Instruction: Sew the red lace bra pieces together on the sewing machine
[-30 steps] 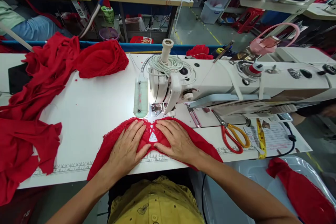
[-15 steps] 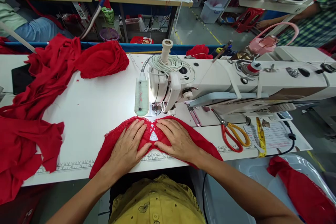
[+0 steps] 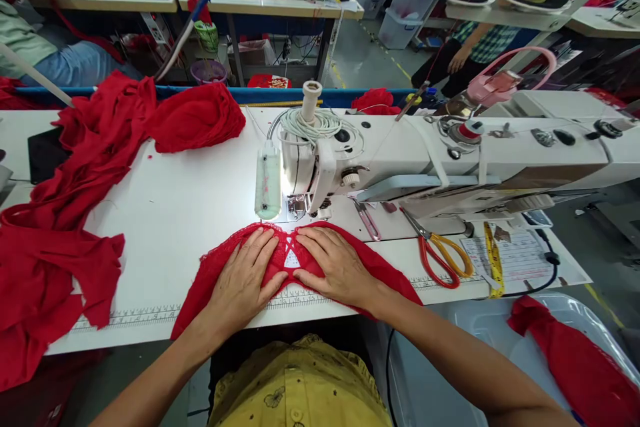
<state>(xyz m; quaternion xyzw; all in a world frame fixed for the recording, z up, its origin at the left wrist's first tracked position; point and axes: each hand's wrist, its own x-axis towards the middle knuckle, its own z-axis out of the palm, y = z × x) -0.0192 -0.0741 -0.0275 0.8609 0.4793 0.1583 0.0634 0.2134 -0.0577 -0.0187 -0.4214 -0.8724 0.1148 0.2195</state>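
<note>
A red lace bra (image 3: 287, 260) lies spread on the white table, its crossed straps and small triangular gap at the centre. On its left cup my left hand (image 3: 245, 273) rests flat, fingers apart and pointing away from me. My right hand (image 3: 335, 267) lies likewise on the right cup, its thumb pointing toward the left one across the gap. Both palms press on the cloth, and neither hand grips it. Just beyond the bra's upper edge is the presser foot (image 3: 297, 205) of the white sewing machine (image 3: 390, 153). The parts of the cups under my hands are hidden.
Red fabric pieces (image 3: 100, 147) are heaped at the left. Right of the bra lie pink-handled snips (image 3: 367, 220), scissors (image 3: 440, 253) and a yellow tape measure (image 3: 493, 260). A plastic tub (image 3: 440, 360) with red cloth stands below right. Co-workers sit or stand beyond.
My hands and the bra stay almost in place. The view has shifted slightly, and a co-worker in a checked shirt at the back right has moved left.
</note>
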